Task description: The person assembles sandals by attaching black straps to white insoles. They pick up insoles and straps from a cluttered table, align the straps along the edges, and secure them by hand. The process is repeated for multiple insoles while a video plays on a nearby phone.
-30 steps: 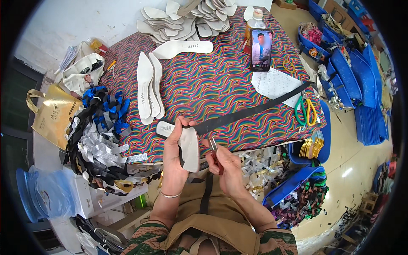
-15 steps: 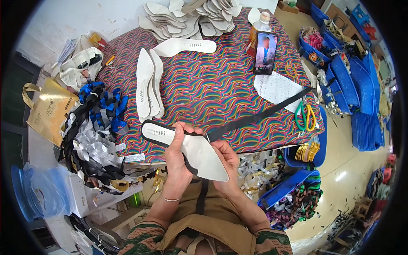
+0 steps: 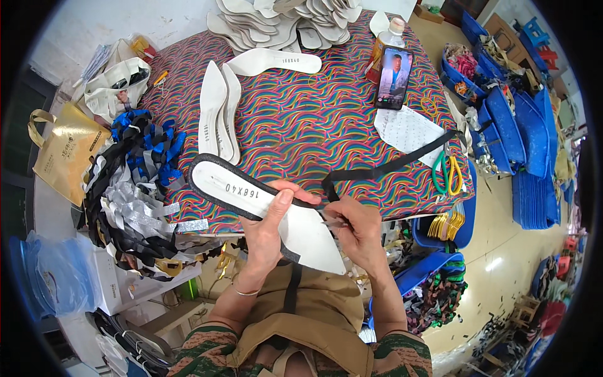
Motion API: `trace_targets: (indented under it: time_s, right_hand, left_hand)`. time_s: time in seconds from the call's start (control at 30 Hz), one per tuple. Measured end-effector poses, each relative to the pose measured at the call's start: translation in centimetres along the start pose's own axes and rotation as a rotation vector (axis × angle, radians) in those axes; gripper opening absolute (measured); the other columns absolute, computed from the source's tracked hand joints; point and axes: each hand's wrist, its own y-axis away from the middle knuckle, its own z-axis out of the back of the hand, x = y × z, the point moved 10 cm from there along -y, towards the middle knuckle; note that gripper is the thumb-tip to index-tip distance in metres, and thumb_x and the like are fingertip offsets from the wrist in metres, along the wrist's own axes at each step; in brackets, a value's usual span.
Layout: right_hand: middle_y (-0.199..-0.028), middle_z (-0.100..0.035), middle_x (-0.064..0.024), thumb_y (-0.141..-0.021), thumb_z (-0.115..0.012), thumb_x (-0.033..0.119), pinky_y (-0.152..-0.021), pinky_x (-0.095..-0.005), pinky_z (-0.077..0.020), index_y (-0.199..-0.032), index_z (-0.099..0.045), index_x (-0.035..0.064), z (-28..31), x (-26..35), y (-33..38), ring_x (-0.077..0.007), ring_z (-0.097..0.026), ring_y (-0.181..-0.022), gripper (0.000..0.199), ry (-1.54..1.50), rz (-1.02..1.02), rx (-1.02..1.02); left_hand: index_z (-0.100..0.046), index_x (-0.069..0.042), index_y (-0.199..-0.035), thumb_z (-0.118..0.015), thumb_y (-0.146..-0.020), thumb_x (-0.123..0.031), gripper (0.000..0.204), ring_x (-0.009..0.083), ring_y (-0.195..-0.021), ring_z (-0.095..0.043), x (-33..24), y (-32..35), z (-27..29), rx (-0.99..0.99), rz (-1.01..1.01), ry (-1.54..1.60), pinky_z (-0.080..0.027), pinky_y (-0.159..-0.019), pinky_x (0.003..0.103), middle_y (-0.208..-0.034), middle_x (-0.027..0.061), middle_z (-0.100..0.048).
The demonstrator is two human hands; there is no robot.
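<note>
Two bare hands meet at lower centre of the frame over a long white insole [image 3: 264, 210] with a dark edge. The left hand [image 3: 267, 229] is closed around the insole's middle, thumb lying across its top, while the right hand [image 3: 358, 229] pinches a black strap [image 3: 383, 169] against the sole's edge. The insole slants from left of centre, heel end over the table edge, down to its pointed toe above the person's lap. The strap runs up and right across the rainbow-striped tablecloth [image 3: 301, 125] toward green-handled scissors [image 3: 446, 173] at the right edge. Higher up, a pair of white insoles [image 3: 217, 113] lies left of centre, a smartphone [image 3: 394, 78] stands propped right of centre, and a heap of insoles [image 3: 282, 22] fills the top edge. Blue, black and silver straps [image 3: 135, 182] pile at left.
</note>
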Motion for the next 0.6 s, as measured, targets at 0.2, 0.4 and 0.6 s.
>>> trace_targets:
  time_s: [0.2, 0.4, 0.6]
  right_hand:
    - [-0.063, -0.055, -0.0070, -0.068, -0.061, -0.009, -0.046, -0.0296, -0.0361, -0.081, -0.061, 0.0002, 0.4, 2.0, 1.8, -0.0215, -0.051, -0.049, 0.016, 0.108, 0.090, -0.054]
    - [-0.057, -0.049, -0.0006, -0.089, -0.063, 0.005, -0.047, -0.0266, -0.0299, -0.071, -0.056, -0.0024, -1.0, -1.6, 1.6, -0.0048, -0.041, -0.055, 0.020, -0.307, -0.396, 0.031]
    - [-0.056, -0.040, 0.0042, -0.090, -0.068, 0.008, -0.046, -0.0266, -0.0245, -0.068, -0.053, -0.0009, -1.4, -1.4, 1.7, -0.0036, -0.032, -0.054, 0.027, -0.198, -0.291, 0.075]
  left_hand:
    - [-0.058, 0.003, -0.105, -0.056, -0.096, -0.010, 0.017, 0.0287, -0.084, -0.070, 0.2, 0.0, -0.6, 0.086, -0.053, 0.019, -0.058, -0.073, 0.038, -0.091, 0.0222, -0.070]
    - [-0.062, 0.005, -0.106, -0.055, -0.095, -0.011, 0.020, 0.0328, -0.107, -0.065, 0.4, 0.0, -1.7, 0.249, -0.062, 0.043, -0.045, -0.101, 0.048, -0.095, 0.0222, -0.071]
    - [-0.068, 0.006, -0.104, -0.056, -0.094, -0.008, 0.021, 0.0328, -0.116, -0.060, 0.6, 0.3, -2.3, 0.305, -0.017, -0.047, -0.036, -0.110, 0.050, -0.098, 0.0179, -0.072]
